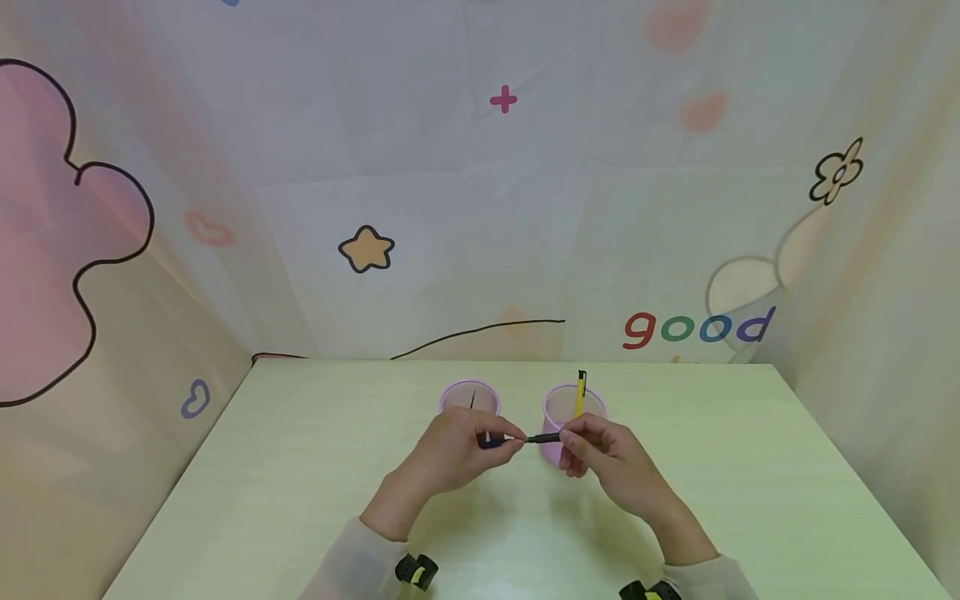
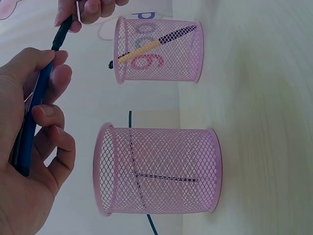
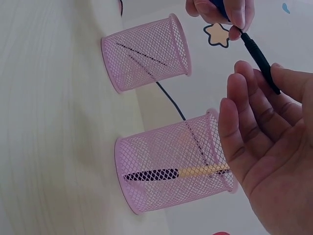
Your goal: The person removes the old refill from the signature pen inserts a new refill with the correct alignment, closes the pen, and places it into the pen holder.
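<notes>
My left hand [image 1: 453, 450] grips a pen with a dark blue barrel [image 2: 35, 115], its fingers curled round it. Between the thumb and a finger of my right hand [image 1: 611, 467] is a black tapered pen piece [image 3: 258, 56], held in line with the barrel. The two pieces meet or nearly meet at my left fingertips, which partly hide the joint. Behind my left hand stands a pink mesh pen cup [image 2: 161, 171] with a thin dark stick [image 1: 473, 398] leaning inside. A second pink mesh pen cup [image 1: 551, 408], behind my right hand, contains a yellow pen [image 1: 580, 395] with a black grip.
Both cups stand upright on a pale green-yellow table [image 1: 300, 433]. A printed cloth backdrop [image 1: 450, 167] rises at the table's back edge, with more cloth along both sides. Cameras with black straps [image 1: 416, 571] sit on the wrists.
</notes>
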